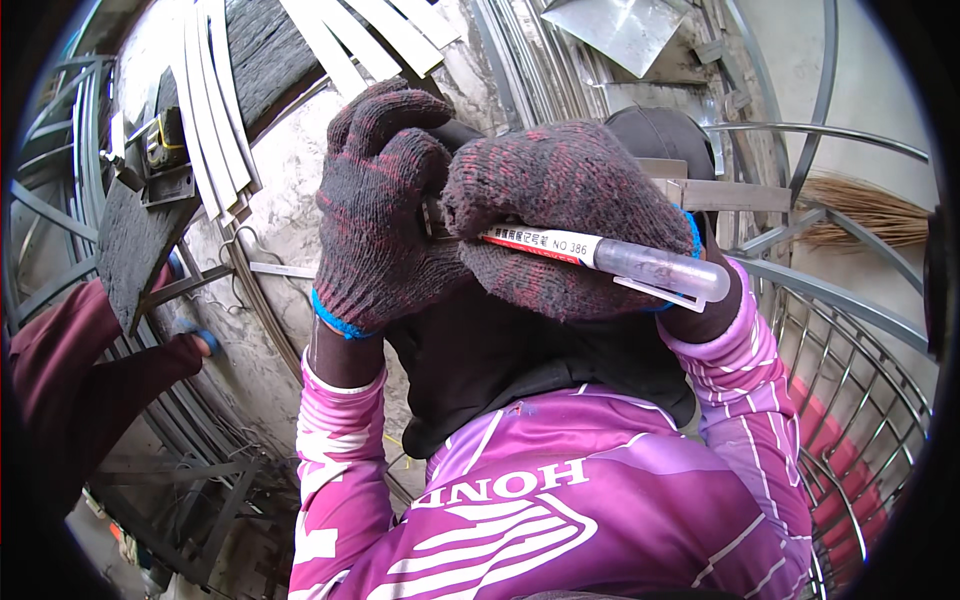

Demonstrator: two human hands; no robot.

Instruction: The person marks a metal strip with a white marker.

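Note:
Both my hands wear dark grey knit gloves flecked with red, with blue cuffs, and are held up close together over my lap. My right hand (570, 200) is closed around a marker pen (650, 268) with a white and red barrel. Its clear cap points right and its other end is hidden in the glove. My left hand (385, 205) has curled fingers beside the right fist. A sliver of metal shows between the hands, but what the left fingers grip is hidden. A flat metal bar (735, 196) sticks out behind my right hand.
White metal strips (215, 100) and a dark board (262, 60) lie at the upper left. A tape measure (167, 138) is near them. At left is another person's leg (90, 380). A wire basket (850, 420) and a straw broom (865, 208) stand at right.

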